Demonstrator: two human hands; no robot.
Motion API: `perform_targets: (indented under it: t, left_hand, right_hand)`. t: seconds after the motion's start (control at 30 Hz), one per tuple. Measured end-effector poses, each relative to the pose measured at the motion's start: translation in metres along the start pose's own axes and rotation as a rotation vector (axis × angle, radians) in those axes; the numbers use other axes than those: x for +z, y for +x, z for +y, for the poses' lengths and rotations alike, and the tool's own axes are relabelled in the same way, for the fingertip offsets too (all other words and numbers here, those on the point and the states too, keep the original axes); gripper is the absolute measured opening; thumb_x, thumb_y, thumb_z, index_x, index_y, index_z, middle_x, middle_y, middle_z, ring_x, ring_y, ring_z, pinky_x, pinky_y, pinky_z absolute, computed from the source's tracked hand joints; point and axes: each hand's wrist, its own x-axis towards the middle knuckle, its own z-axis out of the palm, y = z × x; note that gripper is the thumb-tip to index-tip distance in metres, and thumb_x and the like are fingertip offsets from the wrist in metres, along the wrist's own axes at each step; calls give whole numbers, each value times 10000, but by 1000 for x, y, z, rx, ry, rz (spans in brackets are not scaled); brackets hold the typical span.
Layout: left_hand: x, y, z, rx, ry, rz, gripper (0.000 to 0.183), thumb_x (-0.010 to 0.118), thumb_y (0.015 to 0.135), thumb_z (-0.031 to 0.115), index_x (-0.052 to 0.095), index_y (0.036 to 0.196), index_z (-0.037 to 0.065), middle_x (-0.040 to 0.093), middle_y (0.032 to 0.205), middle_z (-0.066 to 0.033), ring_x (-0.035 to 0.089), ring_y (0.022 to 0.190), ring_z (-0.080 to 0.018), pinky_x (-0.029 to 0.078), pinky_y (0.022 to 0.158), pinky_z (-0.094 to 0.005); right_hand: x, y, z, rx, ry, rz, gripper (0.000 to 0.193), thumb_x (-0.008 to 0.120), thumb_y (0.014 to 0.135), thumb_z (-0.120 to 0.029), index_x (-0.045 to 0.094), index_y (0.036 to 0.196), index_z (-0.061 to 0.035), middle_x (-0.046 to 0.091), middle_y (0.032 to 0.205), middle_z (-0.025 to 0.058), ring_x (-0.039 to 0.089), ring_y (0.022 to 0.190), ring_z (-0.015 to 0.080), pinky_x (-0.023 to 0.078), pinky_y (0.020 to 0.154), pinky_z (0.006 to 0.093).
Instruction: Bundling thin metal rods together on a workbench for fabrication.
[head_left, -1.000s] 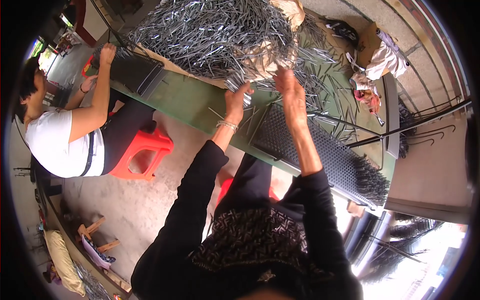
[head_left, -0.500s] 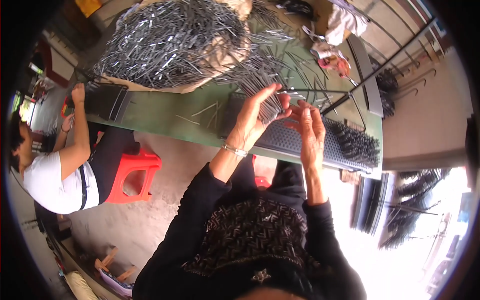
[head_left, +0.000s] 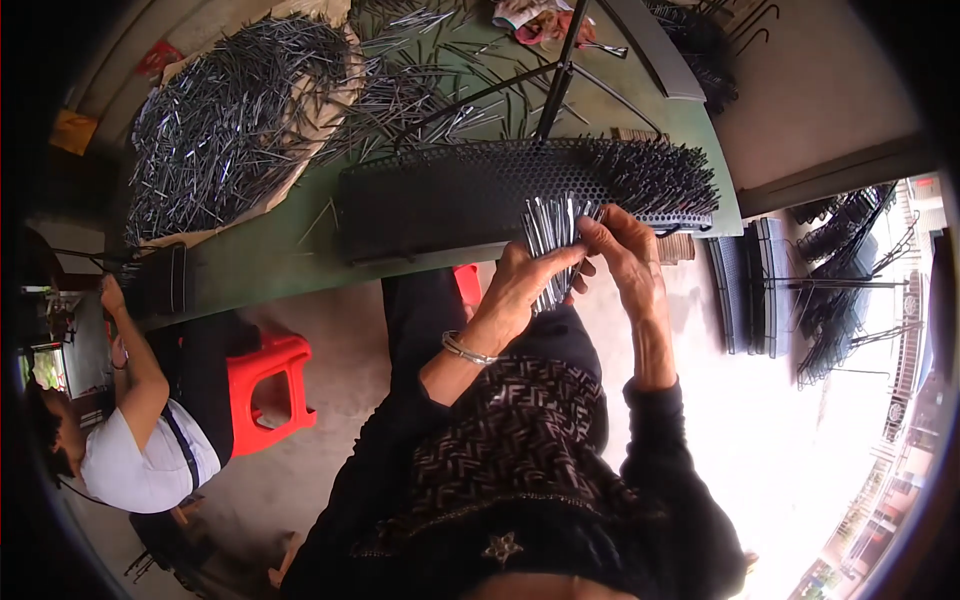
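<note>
In the head view, the left hand (head_left: 512, 288) is wrapped around a bundle of thin metal strips (head_left: 546, 240), held up before a perforated black panel (head_left: 450, 185) on the green table (head_left: 240, 262). The right hand (head_left: 630, 255) meets the bundle's right side (whether it pinches any strip, I cannot tell). 1 co-worker (head_left: 150, 460) sits at left, near a heap of strips (head_left: 220, 125).

We have the strip heap (head_left: 225, 130) left of the perforated panel (head_left: 430, 205), loose strips (head_left: 400, 105) behind it, upright strips (head_left: 660, 180) in its right end, our bundle (head_left: 549, 235) before it.
</note>
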Motion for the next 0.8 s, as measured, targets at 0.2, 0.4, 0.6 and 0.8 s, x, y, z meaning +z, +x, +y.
perform_targets:
  t: [0.2, 0.4, 0.6, 0.8]
  left_hand:
    - [1, 8, -22, -77, -66, 26, 218, 658, 866, 148, 648, 985, -35, 676, 775, -107, 631, 610, -156, 472, 477, -257]
    - [2, 4, -18, -33, 16, 85, 186, 654, 855, 127, 674, 937, -38, 689, 772, -97, 646, 601, -157, 461, 465, -245]
    - [0, 7, -22, -14, 98, 48, 175, 645, 862, 136, 679, 951, -10, 694, 775, -70, 662, 619, -144, 451, 456, -231]
    - [3, 5, -25, -46, 179, 26, 174, 655, 871, 151, 694, 959, 6, 696, 789, -57, 659, 626, -122, 450, 464, -223]
  right_hand:
    - [-23, -3, 20, -7, -210, 46, 230, 586, 962, -184, 550, 816, -10, 540, 689, 14, 523, 617, 87, 441, 572, 236]
    - [-20, -9, 11, 2, -163, 61, 191, 581, 961, -170, 601, 881, 2, 586, 704, 16, 558, 629, 76, 457, 597, 225]
    - [-23, -13, 15, 22, -93, 83, 178, 590, 954, -162, 610, 893, 4, 607, 711, 15, 562, 640, 73, 457, 605, 222]
    - [-27, -17, 21, 3, -180, 123, 174, 597, 950, -161, 607, 903, 6, 608, 724, 14, 560, 654, 74, 459, 615, 226]
